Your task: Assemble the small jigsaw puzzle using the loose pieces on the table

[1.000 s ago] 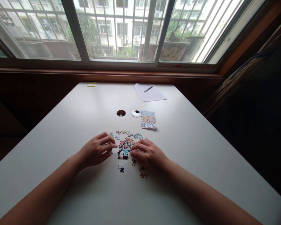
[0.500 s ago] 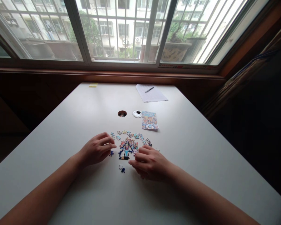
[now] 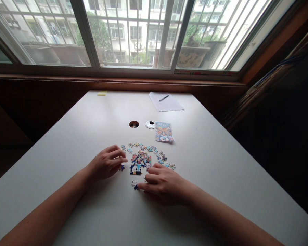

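Note:
A partly joined jigsaw puzzle (image 3: 140,162) with a colourful cartoon picture lies flat on the white table (image 3: 113,218). My left hand (image 3: 107,161) rests at its left side, fingers loosely bent and apart, beside a dark blue puzzle piece (image 3: 122,167). On the near side, my right hand (image 3: 164,181) reaches in from the right. Its index finger is stretched out and touches a white and dark blue puzzle piece (image 3: 136,186); the other fingers are curled and the thumb is hidden. Loose puzzle pieces (image 3: 150,149) form an arc beyond the joined part.
A small printed picture sheet (image 3: 164,131) lies beyond the pieces. Next to it are a round silver cover (image 3: 150,124) and an open cable hole (image 3: 133,124). Farther back are papers (image 3: 166,104) with a pen (image 3: 164,98) and yellow sticky notes (image 3: 102,93).
My right hand has moved nearer to me and slightly left, its index finger now on the white and blue piece, which has shifted slightly. My left hand has stayed in place.

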